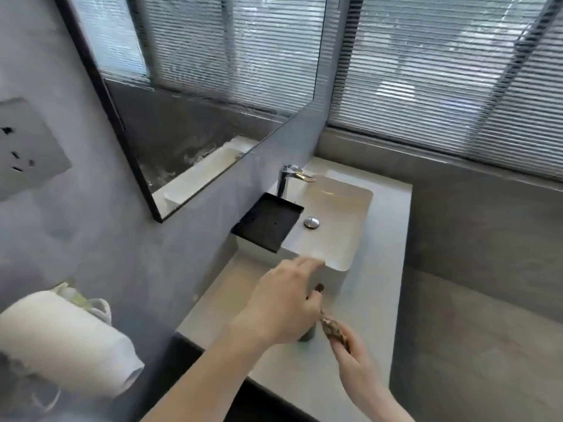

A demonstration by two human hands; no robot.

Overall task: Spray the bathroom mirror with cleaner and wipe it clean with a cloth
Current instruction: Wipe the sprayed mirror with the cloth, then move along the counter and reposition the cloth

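Two bare hands meet low over the pale stone countertop (374, 300), at six o'clock from the white rectangular basin (338, 220). The left hand (283, 303) curls around a slim upright dark-topped spray bottle (310, 318) standing on the counter, its long axis vertical; the right hand (350, 345) pinches a crumpled brown mottled cloth (333, 328) just beside it. The black-framed wall mirror (195, 86), streaked with spray, lies up at eleven o'clock, nearer the left arm. A black square tray (268, 222) on the basin's rim looks empty; the basin holds only its chrome drain plug (311, 222).
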